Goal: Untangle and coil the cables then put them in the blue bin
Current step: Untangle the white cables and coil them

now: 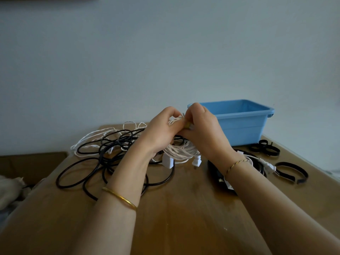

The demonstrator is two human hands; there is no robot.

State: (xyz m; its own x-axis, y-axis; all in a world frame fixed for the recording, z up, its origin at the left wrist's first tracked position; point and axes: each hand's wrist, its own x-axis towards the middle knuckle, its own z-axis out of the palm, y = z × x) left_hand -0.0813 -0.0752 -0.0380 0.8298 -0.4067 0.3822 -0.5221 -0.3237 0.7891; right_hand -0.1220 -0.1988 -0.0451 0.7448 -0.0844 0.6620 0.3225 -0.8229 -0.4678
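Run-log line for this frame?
phase: coiling | left hand: grips white cable coil | right hand: pinches coil top | black cable: tangled on table | blue bin: contents unseen

Left hand [161,129]: raised, fingers curled, pinching the white cable coil [181,150]. Right hand [202,131]: fingertips against the left's, pinching the same coil. Forearms bare, converging.
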